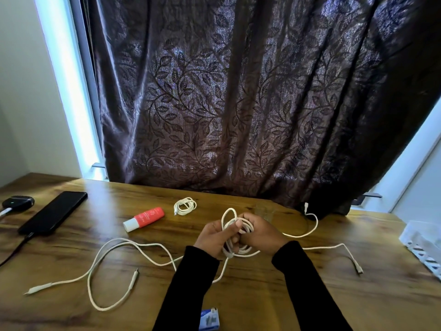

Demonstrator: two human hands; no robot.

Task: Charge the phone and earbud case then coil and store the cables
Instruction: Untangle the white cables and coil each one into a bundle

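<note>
Both hands meet just below the middle of the view, over a wooden table (238,295), and together they hold a partly wound white cable (232,225). The left hand (214,237) curls its fingers around the loops from the nine o'clock side, thumb laid across the strands, while the right hand (261,234) wraps around them from the three o'clock side. Both wrists wear black sleeves (191,283). From the bundle, loose lengths of white cable trail out: one runs toward eight o'clock, looping across the table to two plug ends (39,288) near the lower left, and another stretches toward three o'clock, ending in a connector (359,269). A further strand curves up toward one o'clock to a small plug near the dark leaf-patterned curtain (238,91). At twelve o'clock from the hands lies a small, already coiled white cable (185,206), and beside it, toward ten o'clock, a red tube with a white cap (144,219). Far at nine to ten o'clock rests a black phone (53,212) with a dark cord plugged into its near end, and beyond it a dark earbud case (18,203) with a white plug at its side. A white slotted basket (422,247) sits at the three o'clock edge, and a small blue box (210,318) lies at six o'clock between the forearms.
</note>
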